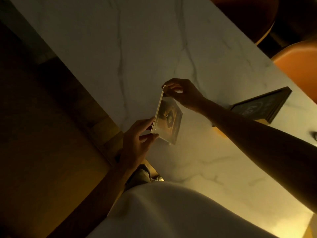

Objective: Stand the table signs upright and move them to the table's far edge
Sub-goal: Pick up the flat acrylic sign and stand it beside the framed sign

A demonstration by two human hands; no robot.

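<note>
A clear acrylic table sign [167, 118] with a gold and brown printed card inside is tilted up over the white marble table [120, 48]. My left hand [137, 140] pinches its lower near corner. My right hand [183, 93] pinches its upper far corner. Both hands grip the same sign. A second, dark-framed table sign [260, 107] with a pale round emblem lies flat on the table to the right, behind my right forearm.
An orange chair [298, 64] stands at the table's right side, with a darker seat [245, 16] beyond it. The table's left edge runs diagonally past a dark wooden floor [42, 134]. My pale shirt [171, 212] fills the bottom of the view.
</note>
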